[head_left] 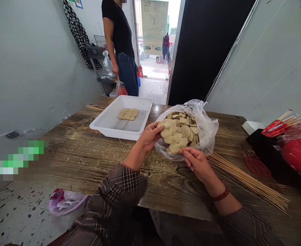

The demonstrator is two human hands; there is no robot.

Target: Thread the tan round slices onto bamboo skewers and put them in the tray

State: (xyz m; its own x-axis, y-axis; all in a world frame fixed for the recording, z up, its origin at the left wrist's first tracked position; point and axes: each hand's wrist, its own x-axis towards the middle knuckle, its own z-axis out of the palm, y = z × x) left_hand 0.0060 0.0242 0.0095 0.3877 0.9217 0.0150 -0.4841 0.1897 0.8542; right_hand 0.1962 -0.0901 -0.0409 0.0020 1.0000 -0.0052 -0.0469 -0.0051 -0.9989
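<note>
My left hand (pixel 150 136) pinches the far end of a row of thin, round, tan slices (pixel 174 137), overlapping along a bamboo skewer. The fingers of my right hand (pixel 197 161) are closed on the skewer's near end (pixel 182 149), just below the lowest slice. Beneath and behind this row is a clear plastic bag (pixel 206 131), rolled open and full of loose slices (pixel 191 130) of the same kind. Left of the bag stands a white tray (pixel 105 127), where skewered slices (pixel 128 114) lie flat with their sticks toward me.
A bundle of bamboo skewers (pixel 250 181) lies on the wooden table (pixel 89 164) at right. Beyond it are red-handled scissors (pixel 257 164), a black box (pixel 263 145) with chopsticks, and a red bag (pixel 299 157). Behind the table, a person (pixel 122 37) holds a plastic bag (pixel 120 88).
</note>
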